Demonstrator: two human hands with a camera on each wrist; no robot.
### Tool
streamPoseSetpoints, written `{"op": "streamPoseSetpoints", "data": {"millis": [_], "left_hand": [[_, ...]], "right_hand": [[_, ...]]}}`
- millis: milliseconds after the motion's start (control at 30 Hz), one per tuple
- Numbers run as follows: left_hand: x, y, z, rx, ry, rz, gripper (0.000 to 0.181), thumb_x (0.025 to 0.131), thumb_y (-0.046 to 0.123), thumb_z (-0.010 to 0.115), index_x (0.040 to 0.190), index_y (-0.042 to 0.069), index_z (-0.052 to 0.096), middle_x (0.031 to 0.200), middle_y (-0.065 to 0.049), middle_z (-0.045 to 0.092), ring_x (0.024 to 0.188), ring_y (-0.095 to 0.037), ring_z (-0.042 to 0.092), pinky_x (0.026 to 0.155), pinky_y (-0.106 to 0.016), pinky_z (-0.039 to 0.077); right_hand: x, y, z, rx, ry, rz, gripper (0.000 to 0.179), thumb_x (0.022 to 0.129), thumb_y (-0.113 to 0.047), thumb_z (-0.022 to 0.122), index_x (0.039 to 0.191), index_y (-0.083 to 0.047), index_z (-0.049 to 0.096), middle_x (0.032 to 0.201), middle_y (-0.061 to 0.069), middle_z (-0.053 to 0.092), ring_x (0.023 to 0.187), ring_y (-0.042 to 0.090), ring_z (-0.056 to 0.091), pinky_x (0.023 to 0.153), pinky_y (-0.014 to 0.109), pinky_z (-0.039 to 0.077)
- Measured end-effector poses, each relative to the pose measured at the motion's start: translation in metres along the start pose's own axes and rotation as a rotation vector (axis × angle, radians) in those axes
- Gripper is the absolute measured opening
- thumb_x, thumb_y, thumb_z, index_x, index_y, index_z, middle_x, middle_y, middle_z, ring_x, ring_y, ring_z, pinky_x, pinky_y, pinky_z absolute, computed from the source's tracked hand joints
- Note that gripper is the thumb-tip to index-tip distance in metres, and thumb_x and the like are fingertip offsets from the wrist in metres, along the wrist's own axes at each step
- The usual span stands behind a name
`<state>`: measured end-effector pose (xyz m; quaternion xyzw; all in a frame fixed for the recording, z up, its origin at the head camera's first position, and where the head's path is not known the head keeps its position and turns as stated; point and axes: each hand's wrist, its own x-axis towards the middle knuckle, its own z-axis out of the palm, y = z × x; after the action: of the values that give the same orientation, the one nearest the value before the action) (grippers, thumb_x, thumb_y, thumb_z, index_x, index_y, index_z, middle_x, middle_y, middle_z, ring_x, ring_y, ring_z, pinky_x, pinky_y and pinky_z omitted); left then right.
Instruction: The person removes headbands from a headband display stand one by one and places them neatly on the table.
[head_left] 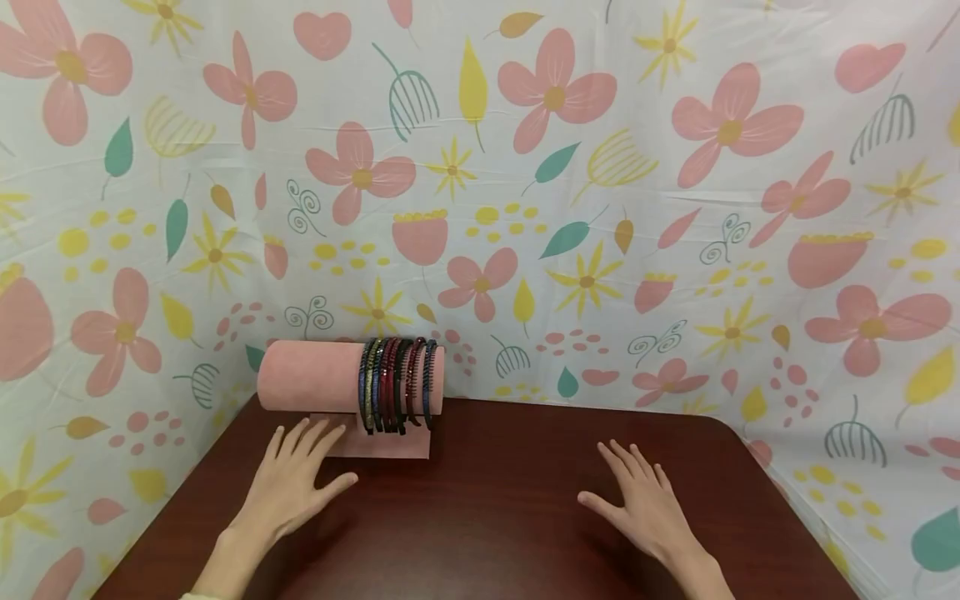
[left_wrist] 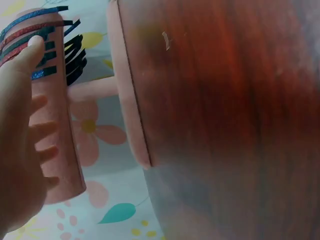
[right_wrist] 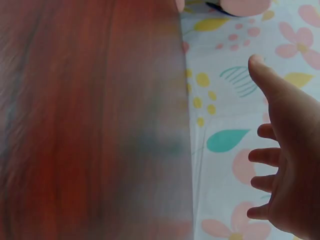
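Observation:
Several glittery headbands (head_left: 388, 383) in blue, gold, red and black hang side by side round the right end of a pink padded roll (head_left: 311, 375). The roll is held up by a short post (left_wrist: 92, 90) on a flat pink base (head_left: 375, 442) at the back left of the table. My left hand (head_left: 288, 483) is held out just in front of the stand, fingers spread and holding nothing; in the head view its fingertips overlap the base. My right hand (head_left: 645, 504) hovers over the right side of the table, fingers spread, with nothing in it.
The dark red-brown table (head_left: 480, 500) has a glossy surface and a rounded far right corner. A white cloth (head_left: 570, 208) printed with pink, yellow and green flowers and leaves hangs behind it and along both sides. The stand is close to the cloth.

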<state>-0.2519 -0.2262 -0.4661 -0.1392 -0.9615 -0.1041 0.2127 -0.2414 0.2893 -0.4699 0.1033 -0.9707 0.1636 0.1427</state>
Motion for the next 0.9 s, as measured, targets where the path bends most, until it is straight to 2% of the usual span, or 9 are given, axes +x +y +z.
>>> {"op": "streamPoseSetpoints", "data": {"millis": [200, 367, 433, 533, 667, 800, 900], "left_hand": [[0.01, -0.002, -0.011, -0.017, 0.207, 0.094, 0.049, 0.09, 0.048, 0.066, 0.127, 0.016, 0.065, 0.134, -0.008, 0.059, 0.13, -0.036, 0.047, 0.11, -0.055, 0.03], [0.027, -0.006, -0.02, -0.054, 0.37, 0.195, 0.034, 0.085, 0.029, 0.074, 0.114, 0.012, 0.069, 0.121, -0.008, 0.064, 0.115, -0.033, 0.055, 0.1, -0.053, 0.038], [0.035, -0.009, -0.025, -0.073, 0.41, 0.212, 0.033, 0.084, 0.026, 0.074, 0.112, 0.011, 0.07, 0.117, -0.008, 0.064, 0.111, -0.033, 0.056, 0.097, -0.052, 0.039], [0.046, -0.013, -0.033, -0.102, 0.447, 0.222, 0.031, 0.083, 0.022, 0.075, 0.111, 0.008, 0.07, 0.115, -0.01, 0.064, 0.109, -0.034, 0.056, 0.095, -0.053, 0.039], [0.06, -0.019, -0.046, -0.115, 0.46, 0.21, 0.03, 0.083, 0.017, 0.075, 0.111, 0.006, 0.07, 0.115, -0.012, 0.063, 0.109, -0.036, 0.055, 0.091, -0.055, 0.039], [0.072, -0.024, -0.054, -0.102, 0.446, 0.194, 0.029, 0.084, 0.016, 0.075, 0.11, 0.005, 0.069, 0.121, -0.014, 0.061, 0.115, -0.035, 0.052, 0.089, -0.058, 0.039], [0.081, -0.026, -0.057, -0.084, 0.435, 0.192, 0.028, 0.085, 0.017, 0.074, 0.109, 0.004, 0.07, 0.122, -0.015, 0.06, 0.117, -0.036, 0.051, 0.093, -0.059, 0.039]], "right_hand": [[0.01, -0.011, -0.001, 0.037, 0.092, -0.105, 0.075, 0.088, -0.057, 0.065, 0.146, -0.013, 0.049, 0.147, 0.011, 0.053, 0.142, 0.04, 0.039, 0.105, 0.068, 0.035], [0.021, -0.023, -0.001, 0.075, 0.156, -0.165, 0.061, 0.09, -0.042, 0.07, 0.141, -0.013, 0.054, 0.139, 0.01, 0.059, 0.137, 0.039, 0.047, 0.1, 0.065, 0.043], [0.025, -0.03, -0.002, 0.086, 0.162, -0.169, 0.058, 0.09, -0.038, 0.071, 0.141, -0.015, 0.055, 0.139, 0.01, 0.059, 0.136, 0.039, 0.047, 0.1, 0.066, 0.042], [0.03, -0.04, -0.004, 0.105, 0.159, -0.167, 0.055, 0.09, -0.033, 0.072, 0.14, -0.015, 0.056, 0.138, 0.01, 0.06, 0.135, 0.039, 0.048, 0.101, 0.066, 0.041], [0.034, -0.049, -0.005, 0.112, 0.156, -0.175, 0.053, 0.09, -0.032, 0.072, 0.138, -0.015, 0.058, 0.134, 0.008, 0.061, 0.127, 0.035, 0.054, 0.097, 0.063, 0.045], [0.036, -0.054, -0.005, 0.121, 0.163, -0.189, 0.052, 0.089, -0.03, 0.073, 0.137, -0.015, 0.059, 0.129, 0.004, 0.062, 0.119, 0.03, 0.058, 0.093, 0.058, 0.048], [0.037, -0.057, -0.004, 0.129, 0.162, -0.194, 0.051, 0.089, -0.029, 0.073, 0.136, -0.016, 0.059, 0.128, 0.004, 0.062, 0.117, 0.029, 0.059, 0.094, 0.057, 0.048]]}}
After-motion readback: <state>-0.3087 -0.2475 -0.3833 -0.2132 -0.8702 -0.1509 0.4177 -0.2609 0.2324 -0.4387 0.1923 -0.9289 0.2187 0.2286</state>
